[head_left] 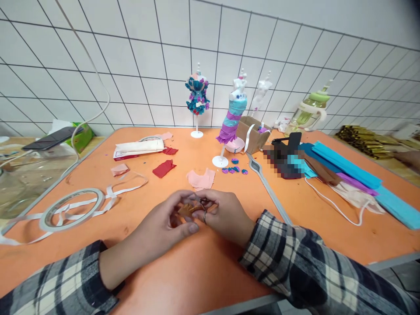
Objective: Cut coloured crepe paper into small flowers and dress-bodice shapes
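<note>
Over the front middle of the orange table (197,280), my two hands almost meet. My left hand (164,225) is closed on a small piece of brown crepe paper (186,211). In my right hand (226,214) are small metal scissors (205,217); a handle loop shows by the fingers, and the blades are mostly hidden. Just beyond lies a pink crepe paper piece (201,178) with a curved cut edge. Several small purple and teal paper pieces (235,169) lie near a mini dress form (233,111) wrapped in blue and purple paper.
Left are a tape roll (55,221) with loose white strips and red paper scraps (164,168). Behind stand a second dress form (197,94), a cardboard box (254,133) and a green-lidded bottle (308,111). Folded crepe paper (348,164) lies at right.
</note>
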Available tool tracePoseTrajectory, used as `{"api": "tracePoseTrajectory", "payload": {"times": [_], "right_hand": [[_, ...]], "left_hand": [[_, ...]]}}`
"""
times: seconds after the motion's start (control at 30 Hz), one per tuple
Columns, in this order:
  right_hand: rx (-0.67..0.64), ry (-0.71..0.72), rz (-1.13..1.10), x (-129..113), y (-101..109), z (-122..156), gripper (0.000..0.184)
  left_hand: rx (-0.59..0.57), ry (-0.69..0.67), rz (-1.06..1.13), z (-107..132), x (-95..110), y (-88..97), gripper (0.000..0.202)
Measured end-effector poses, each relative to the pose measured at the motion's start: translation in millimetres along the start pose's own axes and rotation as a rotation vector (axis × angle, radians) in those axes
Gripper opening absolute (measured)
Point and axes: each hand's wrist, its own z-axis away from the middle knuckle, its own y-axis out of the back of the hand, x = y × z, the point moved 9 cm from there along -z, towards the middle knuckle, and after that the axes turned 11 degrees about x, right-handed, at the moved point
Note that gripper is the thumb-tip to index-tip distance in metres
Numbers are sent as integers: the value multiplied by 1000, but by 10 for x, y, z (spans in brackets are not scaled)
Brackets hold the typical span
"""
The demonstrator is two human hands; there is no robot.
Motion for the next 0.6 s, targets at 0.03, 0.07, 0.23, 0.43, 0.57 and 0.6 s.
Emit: {"api": "tracePoseTrajectory", "payload": {"times": [0.03, 0.07, 0.23, 0.43, 0.57, 0.6], "right_hand": [[-18, -7, -32, 3, -26, 18, 32], [-30, -24, -60, 15, -44, 29, 31], [35, -113, -58, 130, 48, -37, 29], [69, -25, -18, 58, 98, -51, 28], [80, 1, -24, -14, 119, -33, 29], [93, -6, -32, -15, 142, -43, 29]], "left_hand": [[-32, 42, -2, -5, -40, -44, 40], [-53, 80, 6, -12, -73, -72, 34], [-64, 188, 126, -50, -160, -54, 31], [-78, 149, 91, -46, -66, -23, 24], [-80, 121, -101, -36, -86, -23, 34], [-89, 131, -108, -33, -107, -30, 35]]}}
